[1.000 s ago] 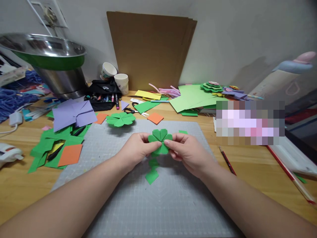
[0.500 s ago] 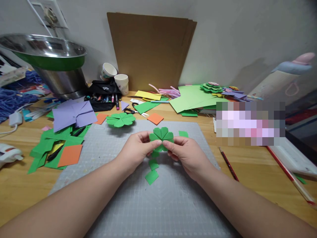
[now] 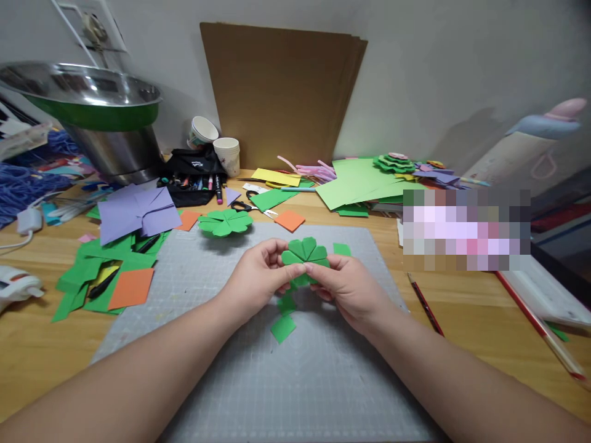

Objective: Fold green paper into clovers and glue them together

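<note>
As I judge it remotely, step in hand = shaping the folded green paper flower (image 3: pixel 306 248); next move calls for light, even thumb pressure, w/o tearing its creases. Nearest: small green paper square (image 3: pixel 283 330) on gray cutting mat (image 3: pixel 295 394). Beyond, above mat: flower clamped btwn L hand (image 3: pixel 264 271) & R hand (image 3: pixel 348 282), thumb tips side by side on its front nr. center, other fingers partly hidden behind it. Farther: second paper flower (image 3: pixel 225 223) at mat's far L corner; then brown cardboard (image 3: pixel 281 98), upright.
</note>
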`<state>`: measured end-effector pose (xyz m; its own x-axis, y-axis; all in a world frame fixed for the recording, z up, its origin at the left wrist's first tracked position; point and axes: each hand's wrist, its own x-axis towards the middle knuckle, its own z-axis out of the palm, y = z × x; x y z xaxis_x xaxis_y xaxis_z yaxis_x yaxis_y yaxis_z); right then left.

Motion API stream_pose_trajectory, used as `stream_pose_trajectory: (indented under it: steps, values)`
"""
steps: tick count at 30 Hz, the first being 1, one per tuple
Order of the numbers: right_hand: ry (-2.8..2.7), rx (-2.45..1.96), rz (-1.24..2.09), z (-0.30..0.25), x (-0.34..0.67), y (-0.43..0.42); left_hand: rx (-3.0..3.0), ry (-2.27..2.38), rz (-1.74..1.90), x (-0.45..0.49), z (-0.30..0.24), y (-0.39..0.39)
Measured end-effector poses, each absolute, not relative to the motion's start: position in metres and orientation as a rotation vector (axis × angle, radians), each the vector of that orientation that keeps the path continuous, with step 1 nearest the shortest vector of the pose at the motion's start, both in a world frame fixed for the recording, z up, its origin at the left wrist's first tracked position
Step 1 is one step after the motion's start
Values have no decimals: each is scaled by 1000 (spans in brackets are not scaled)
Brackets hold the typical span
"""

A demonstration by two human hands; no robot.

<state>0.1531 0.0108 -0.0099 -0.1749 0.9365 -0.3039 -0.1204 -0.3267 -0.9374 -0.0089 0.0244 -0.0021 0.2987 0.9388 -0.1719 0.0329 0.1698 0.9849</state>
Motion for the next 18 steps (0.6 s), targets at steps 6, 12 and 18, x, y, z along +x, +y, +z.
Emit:
stream_pose_trajectory:
  steps: [6, 12, 18]
  values:
    - [-1097, -1287, 1735, -6, 152, 9, 1371, 1117, 983, -18, 8, 31]
    - [-1084, -1257, 1820, -3, 152, 7, 1281, 1101, 871, -19, 10, 35]
    - [-1081, -1209, 1835, -3, 152, 7, 1252, 1135, 860, -20, 10, 35]
